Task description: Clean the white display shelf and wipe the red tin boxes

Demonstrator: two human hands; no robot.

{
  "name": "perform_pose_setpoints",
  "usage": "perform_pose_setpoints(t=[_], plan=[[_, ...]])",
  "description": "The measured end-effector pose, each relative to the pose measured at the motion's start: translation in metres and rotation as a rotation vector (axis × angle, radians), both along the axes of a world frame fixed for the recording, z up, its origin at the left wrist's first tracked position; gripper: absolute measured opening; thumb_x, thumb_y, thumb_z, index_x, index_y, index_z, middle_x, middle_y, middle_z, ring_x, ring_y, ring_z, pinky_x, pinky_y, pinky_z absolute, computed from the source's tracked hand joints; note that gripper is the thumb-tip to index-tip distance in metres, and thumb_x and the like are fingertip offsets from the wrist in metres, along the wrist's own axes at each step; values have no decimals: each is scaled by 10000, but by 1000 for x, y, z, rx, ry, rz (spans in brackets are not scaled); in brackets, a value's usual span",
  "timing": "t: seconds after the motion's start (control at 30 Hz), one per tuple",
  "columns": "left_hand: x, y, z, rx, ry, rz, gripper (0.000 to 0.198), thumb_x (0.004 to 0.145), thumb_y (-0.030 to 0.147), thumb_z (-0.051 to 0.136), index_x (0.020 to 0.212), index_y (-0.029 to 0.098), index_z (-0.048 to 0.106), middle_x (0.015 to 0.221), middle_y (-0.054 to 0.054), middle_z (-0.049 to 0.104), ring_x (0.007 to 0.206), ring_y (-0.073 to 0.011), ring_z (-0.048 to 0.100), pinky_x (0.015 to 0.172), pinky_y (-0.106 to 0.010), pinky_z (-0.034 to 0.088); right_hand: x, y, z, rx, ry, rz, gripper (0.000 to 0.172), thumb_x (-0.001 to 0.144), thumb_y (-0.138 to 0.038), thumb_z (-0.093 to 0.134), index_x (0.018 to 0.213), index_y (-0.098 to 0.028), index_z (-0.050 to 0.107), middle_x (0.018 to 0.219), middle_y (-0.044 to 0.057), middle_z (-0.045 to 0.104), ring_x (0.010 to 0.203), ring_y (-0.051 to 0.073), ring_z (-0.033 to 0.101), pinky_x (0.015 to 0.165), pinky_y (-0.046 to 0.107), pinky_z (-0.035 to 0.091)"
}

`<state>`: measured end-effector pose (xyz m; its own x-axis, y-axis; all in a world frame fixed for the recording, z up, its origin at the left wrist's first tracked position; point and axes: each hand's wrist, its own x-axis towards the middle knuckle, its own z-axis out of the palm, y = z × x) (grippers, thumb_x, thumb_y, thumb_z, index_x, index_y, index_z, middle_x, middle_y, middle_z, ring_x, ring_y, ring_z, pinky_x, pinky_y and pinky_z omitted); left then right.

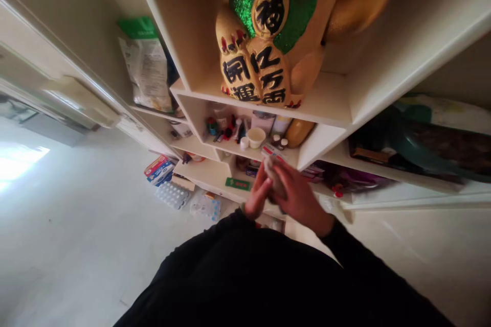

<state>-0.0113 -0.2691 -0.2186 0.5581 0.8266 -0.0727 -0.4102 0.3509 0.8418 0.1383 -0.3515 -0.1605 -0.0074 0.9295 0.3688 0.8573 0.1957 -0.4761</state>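
Observation:
Low in front of the shelves, both my hands are closed around a pale grey, soft-looking bundle [275,176]. Its kind is hard to make out, since fingers cover much of it. My left hand [258,198] grips it from the left, and my right hand [303,199] wraps over it from the right. Just beyond the fingertips, on a shelf, are a white cup [255,137] and a small red-and-white packet [271,150]. A green box [238,184] lies on the lower ledge to the left of my hands.
A large gold cat figurine [307,69] stands on the shelf above. To the left, a white bag with a green top [148,66] leans in its compartment. Bottle packs [172,195] and a blue-and-red box [159,169] are on the floor. A teal basin [414,143] sits at right.

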Motion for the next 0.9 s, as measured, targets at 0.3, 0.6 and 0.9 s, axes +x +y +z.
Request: perform_pose_setpoints(t=[0.3, 0.6, 0.9], plan=[[-32, 23, -47, -553, 194, 210, 424, 769, 420, 963, 1063, 167, 792, 907, -19, 851, 820, -191, 810, 834, -283, 654, 26, 41, -101, 40, 52, -125, 482, 1014, -333, 709, 1482, -238, 645, 1604, 202, 650, 1532, 401, 603, 1299, 679, 515], [-58, 28, -61, -425, 315, 298, 598, 771, 718, 902, 881, 174, 679, 751, -39, 756, 619, -176, 710, 649, -293, 608, 50, 86, -133, 27, -29, -294, 419, 929, -294, 753, 1297, -148, 617, 1418, 283, 673, 1368, 431, 600, 1239, 658, 495], [-57, 83, -37, 82, 756, 284, 159, 868, 139, 655, 920, 199, 792, 1059, -48, 839, 983, -187, 762, 973, -300, 584, 53, 90, -145, -34, -51, -414, 318, 908, -248, 672, 1203, -173, 580, 1310, 259, 665, 1232, 406, 616, 1132, 598, 528]])
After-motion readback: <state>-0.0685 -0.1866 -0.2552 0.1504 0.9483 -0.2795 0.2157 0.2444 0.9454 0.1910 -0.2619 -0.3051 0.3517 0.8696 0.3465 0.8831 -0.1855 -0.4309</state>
